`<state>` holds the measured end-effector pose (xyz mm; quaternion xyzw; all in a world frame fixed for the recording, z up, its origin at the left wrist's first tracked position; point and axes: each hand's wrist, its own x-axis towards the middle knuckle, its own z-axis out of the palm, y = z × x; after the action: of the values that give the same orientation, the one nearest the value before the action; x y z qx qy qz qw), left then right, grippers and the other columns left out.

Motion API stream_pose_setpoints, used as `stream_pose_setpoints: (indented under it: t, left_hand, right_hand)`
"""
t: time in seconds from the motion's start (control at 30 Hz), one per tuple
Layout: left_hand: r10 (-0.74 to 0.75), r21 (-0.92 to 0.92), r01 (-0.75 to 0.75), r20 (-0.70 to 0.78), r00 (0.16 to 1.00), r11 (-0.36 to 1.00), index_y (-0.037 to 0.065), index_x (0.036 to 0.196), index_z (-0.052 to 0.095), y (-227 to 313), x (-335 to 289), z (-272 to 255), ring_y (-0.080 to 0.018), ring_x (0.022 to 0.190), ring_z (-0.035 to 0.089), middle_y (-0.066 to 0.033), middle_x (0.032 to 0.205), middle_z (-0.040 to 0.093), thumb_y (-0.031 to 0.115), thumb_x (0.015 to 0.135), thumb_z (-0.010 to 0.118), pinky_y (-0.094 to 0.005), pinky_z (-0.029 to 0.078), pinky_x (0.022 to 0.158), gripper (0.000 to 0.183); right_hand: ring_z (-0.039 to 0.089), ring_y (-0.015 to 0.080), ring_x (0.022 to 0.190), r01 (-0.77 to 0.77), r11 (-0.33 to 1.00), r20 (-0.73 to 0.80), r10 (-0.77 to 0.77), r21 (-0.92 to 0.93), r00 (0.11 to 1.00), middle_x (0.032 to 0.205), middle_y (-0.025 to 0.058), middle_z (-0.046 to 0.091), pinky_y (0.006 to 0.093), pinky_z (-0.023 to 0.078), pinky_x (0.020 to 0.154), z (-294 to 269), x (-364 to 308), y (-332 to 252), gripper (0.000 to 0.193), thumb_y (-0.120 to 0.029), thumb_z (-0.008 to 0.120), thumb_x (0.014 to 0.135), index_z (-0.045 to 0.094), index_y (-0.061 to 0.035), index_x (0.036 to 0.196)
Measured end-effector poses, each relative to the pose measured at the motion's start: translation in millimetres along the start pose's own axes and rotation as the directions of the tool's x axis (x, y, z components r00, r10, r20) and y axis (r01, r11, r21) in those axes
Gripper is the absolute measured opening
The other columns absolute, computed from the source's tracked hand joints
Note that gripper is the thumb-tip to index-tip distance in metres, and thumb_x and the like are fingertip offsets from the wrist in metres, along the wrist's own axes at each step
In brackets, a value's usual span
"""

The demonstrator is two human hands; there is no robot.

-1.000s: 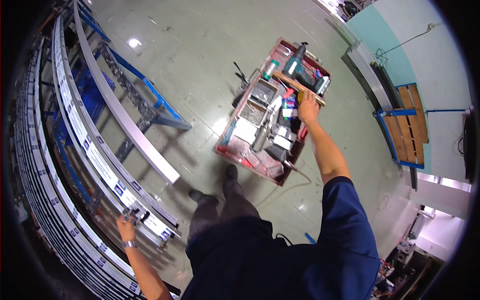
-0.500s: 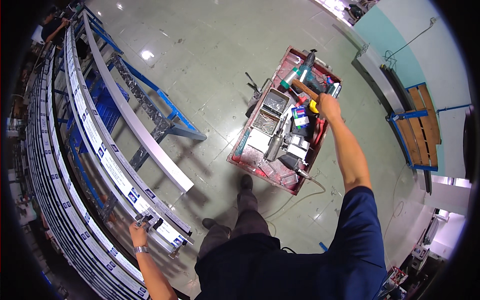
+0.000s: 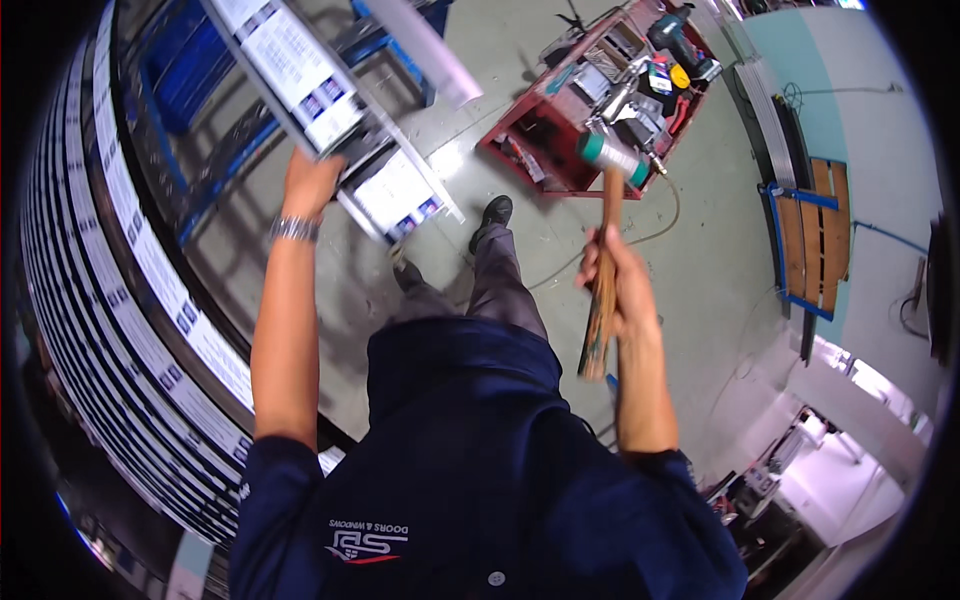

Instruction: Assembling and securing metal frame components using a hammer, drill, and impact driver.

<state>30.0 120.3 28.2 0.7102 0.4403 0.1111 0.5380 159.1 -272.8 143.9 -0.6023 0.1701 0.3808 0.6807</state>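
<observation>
My right hand (image 3: 622,280) is wrapped round the wooden handle of a mallet (image 3: 612,160). The mallet stands upright in view, its pale head with green ends beyond my fist. My left hand (image 3: 312,185) is closed at the near end of a long metal profile (image 3: 285,65) covered in white and blue labelled film. Its fingertips are partly hidden beneath the profile. Just right of this hand, a short labelled metal piece (image 3: 395,190) lies at the profile's end, with a dark gap between them. A thin pale strip (image 3: 425,170) runs alongside.
A red tool cart (image 3: 560,150) holding a drill (image 3: 668,35), boxes and hand tools stands ahead on the right. An air hose (image 3: 675,215) trails over the floor. Stacked film-covered profiles (image 3: 120,290) fill the left side. Blue trestles (image 3: 395,60) stand behind the work.
My right hand has lifted the mallet from over the cart and brought it back near my body. My body has moved closer to the profile end, which my left hand still holds.
</observation>
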Motion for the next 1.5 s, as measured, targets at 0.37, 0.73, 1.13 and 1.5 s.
stream_pose_setpoints:
  t: [0.37,0.73,1.13,1.5]
  left_hand:
    - [-0.089,0.120,0.098,-0.077,0.993,0.988,-0.010,0.120,0.055,12,2,6,-0.0330,0.106,0.066,-0.0237,0.116,0.067,0.011,0.072,0.072,-0.0351,0.048,0.095,0.055]
    - [-0.165,0.080,0.169,-0.049,0.985,0.982,-0.004,0.125,0.052,9,1,8,-0.0345,0.108,0.066,-0.0239,0.117,0.066,0.011,0.073,0.070,-0.0379,0.051,0.092,0.057]
    - [-0.100,0.053,0.101,-0.018,0.995,0.993,-0.008,0.129,0.042,32,-16,1,-0.0426,0.115,0.061,-0.0286,0.121,0.064,0.009,0.077,0.067,-0.0416,0.045,0.103,0.060]
    - [-0.081,0.038,0.083,-0.047,0.996,0.996,-0.007,0.125,0.047,13,-6,6,-0.0402,0.116,0.062,-0.0275,0.122,0.064,0.008,0.074,0.068,-0.0405,0.044,0.102,0.057]
  right_hand:
    - [0.053,0.0140,0.068,-0.409,0.749,0.146,0.394,0.522,0.908,0.079,0.0015,0.052,0.0335,0.052,0.068,127,-98,128,0.022,-0.033,0.053,0.101,0.052,-0.0111,0.099]
    - [0.053,0.0177,0.067,-0.415,0.742,0.127,0.414,0.527,0.901,0.079,0.0047,0.053,0.0357,0.049,0.064,198,-94,122,0.023,-0.036,0.048,0.103,0.047,-0.0129,0.098]
    - [0.054,0.0179,0.066,-0.550,0.710,0.134,0.554,0.439,0.822,0.076,0.0037,0.053,0.0362,0.050,0.063,204,-90,96,0.022,-0.036,0.051,0.102,0.047,-0.0146,0.099]
    - [0.052,0.0171,0.066,-0.573,0.657,0.151,0.584,0.489,0.798,0.078,0.0028,0.051,0.0357,0.047,0.063,203,-87,94,0.024,-0.039,0.052,0.101,0.047,-0.0163,0.098]
